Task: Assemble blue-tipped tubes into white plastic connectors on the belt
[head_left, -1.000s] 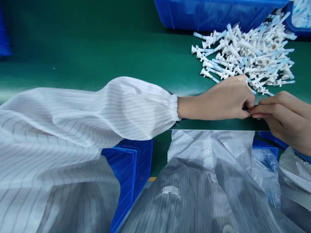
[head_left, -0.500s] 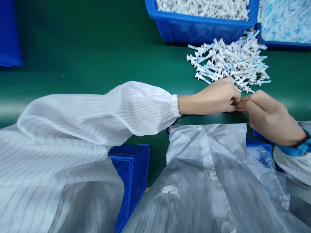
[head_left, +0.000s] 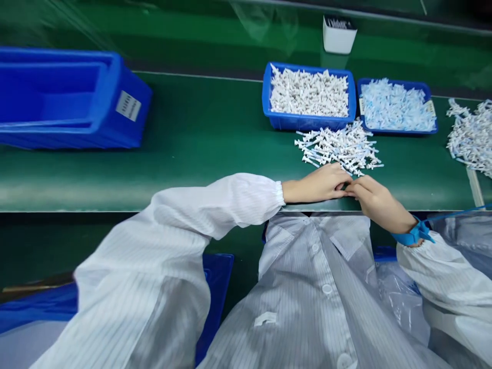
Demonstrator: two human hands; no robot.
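Note:
My left hand (head_left: 323,183) and my right hand (head_left: 378,201) meet at their fingertips over the front of the green table (head_left: 215,123). Both are closed in a pinch, and whatever lies between the fingers is hidden. Just beyond the hands spreads a loose pile of small white plastic fittings with pale blue tips (head_left: 338,146); the left knuckles are at its near edge. Behind the pile stands a blue bin of white fittings (head_left: 309,121). To its right is a shallow blue tray (head_left: 400,131) full of pale blue and clear small parts.
Nested blue bins (head_left: 130,118) with a label stand at the left. Another heap of white and blue pieces (head_left: 472,136) lies at the far right. A white box (head_left: 339,38) is at the back. A blue wrist strap (head_left: 413,234) trails a cord to the right.
The view has tilted up and widened, so the bins and the table's back edge now show. My hands stay together at the pile's near edge in much the same pinch.

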